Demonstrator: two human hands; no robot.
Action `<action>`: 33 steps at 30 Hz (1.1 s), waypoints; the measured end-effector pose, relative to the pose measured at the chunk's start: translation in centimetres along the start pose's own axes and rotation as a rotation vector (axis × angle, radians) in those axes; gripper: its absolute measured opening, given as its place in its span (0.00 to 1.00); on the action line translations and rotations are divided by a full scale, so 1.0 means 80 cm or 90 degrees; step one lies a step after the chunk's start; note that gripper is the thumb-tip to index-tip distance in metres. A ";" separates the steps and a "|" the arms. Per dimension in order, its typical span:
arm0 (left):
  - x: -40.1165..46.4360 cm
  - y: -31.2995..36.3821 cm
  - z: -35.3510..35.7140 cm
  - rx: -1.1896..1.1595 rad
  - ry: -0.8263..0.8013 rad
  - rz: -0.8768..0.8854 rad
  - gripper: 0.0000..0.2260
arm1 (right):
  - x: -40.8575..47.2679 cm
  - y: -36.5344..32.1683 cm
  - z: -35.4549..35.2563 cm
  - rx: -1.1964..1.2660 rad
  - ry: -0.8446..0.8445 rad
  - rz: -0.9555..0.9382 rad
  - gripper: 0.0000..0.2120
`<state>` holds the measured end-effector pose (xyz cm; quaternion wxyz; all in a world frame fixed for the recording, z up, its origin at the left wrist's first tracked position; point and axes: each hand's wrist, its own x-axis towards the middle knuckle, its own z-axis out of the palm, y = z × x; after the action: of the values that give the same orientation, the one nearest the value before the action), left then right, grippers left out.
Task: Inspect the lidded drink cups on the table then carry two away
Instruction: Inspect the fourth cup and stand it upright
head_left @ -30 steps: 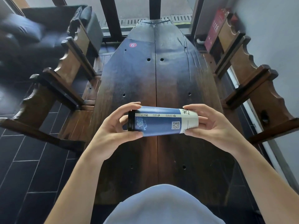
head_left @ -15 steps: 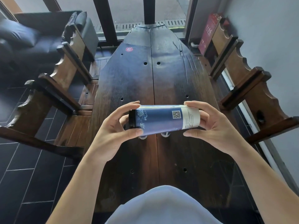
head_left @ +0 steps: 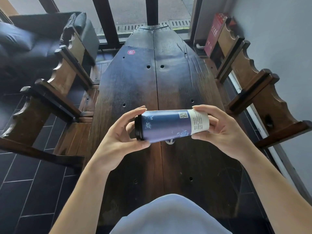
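Note:
A tall blue paper drink cup with a black lid and a white base band lies sideways in the air above the dark wooden table. My left hand grips the lid end, and my right hand grips the base end. A QR code faces up near the base. Just under the cup, a small white-and-dark shape peeks out on the table; most of it is hidden, so I cannot tell what it is.
Carved wooden benches flank the table, one on the left and one on the right. A dark sofa stands at the far left. A red box leans at the far right by the window.
The cup has been rolled about its long axis between both hands, so the QR code went from the near side to the top. My view has tilted slightly.

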<state>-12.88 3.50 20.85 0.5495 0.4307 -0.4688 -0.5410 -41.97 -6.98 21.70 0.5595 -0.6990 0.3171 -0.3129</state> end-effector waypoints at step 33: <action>0.009 -0.009 0.008 0.003 0.025 -0.032 0.31 | 0.007 0.017 -0.019 0.023 -0.021 -0.011 0.32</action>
<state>-13.66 2.76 20.32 0.5439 0.4543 -0.4479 -0.5451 -42.94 -8.54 20.64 0.5744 -0.6966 0.2959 -0.3117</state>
